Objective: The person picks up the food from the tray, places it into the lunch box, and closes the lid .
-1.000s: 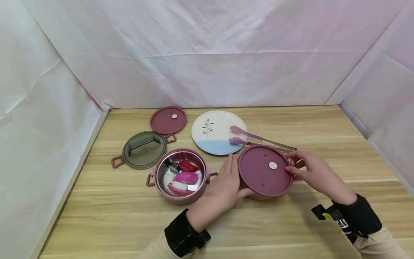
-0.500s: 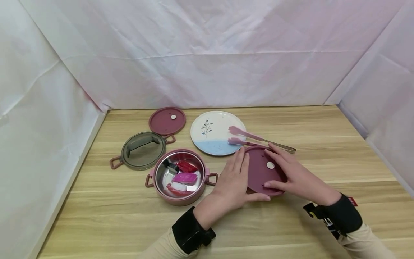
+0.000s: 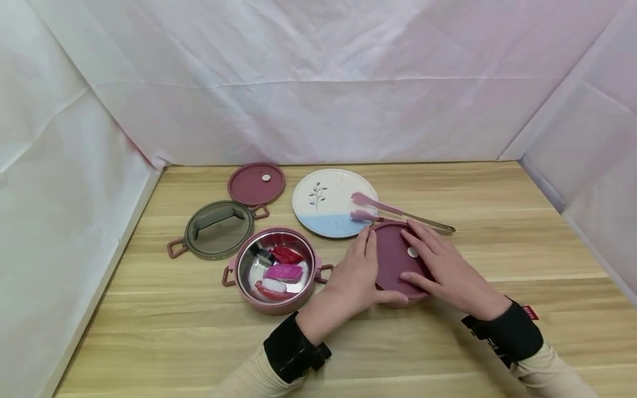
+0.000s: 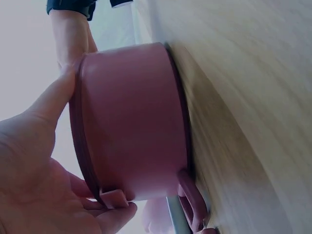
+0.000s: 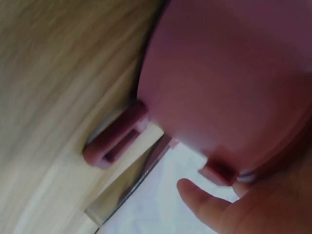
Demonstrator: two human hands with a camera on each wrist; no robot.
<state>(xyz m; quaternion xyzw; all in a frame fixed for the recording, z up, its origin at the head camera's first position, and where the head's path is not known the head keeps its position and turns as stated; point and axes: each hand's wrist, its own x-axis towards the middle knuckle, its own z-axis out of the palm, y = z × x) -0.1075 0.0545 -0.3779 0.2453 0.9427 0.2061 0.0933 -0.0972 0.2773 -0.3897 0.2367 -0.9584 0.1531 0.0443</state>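
A round pot (image 4: pixel 131 122) with a burgundy lid (image 3: pixel 395 260) stands right of centre on the table. My left hand (image 3: pixel 350 273) lies along the lid's left edge, fingers extended and thumb at the front rim. In the left wrist view its fingertips are by a small side tab (image 4: pixel 114 199). Flat across the lid's right half rests my right hand (image 3: pixel 450 271), fingers spread near the white button (image 3: pixel 412 252). One of its fingers (image 5: pixel 200 200) appears beside another tab (image 5: pixel 218 171) in the right wrist view. What the closed pot contains is hidden.
An uncovered steel-lined pot (image 3: pixel 249 301) holding several toy sushi pieces (image 3: pixel 283 272) stands to the left. Behind it lie a translucent lid (image 3: pixel 219 235) and a second burgundy lid (image 3: pixel 256 188). Pink-tipped tongs (image 3: pixel 398 211) rest partly over a plate (image 3: pixel 318 202).
My right hand has gone from the lid's right rim to its top. My left hand has moved slightly onto the lid's left edge. The covered pot has shifted a little left.
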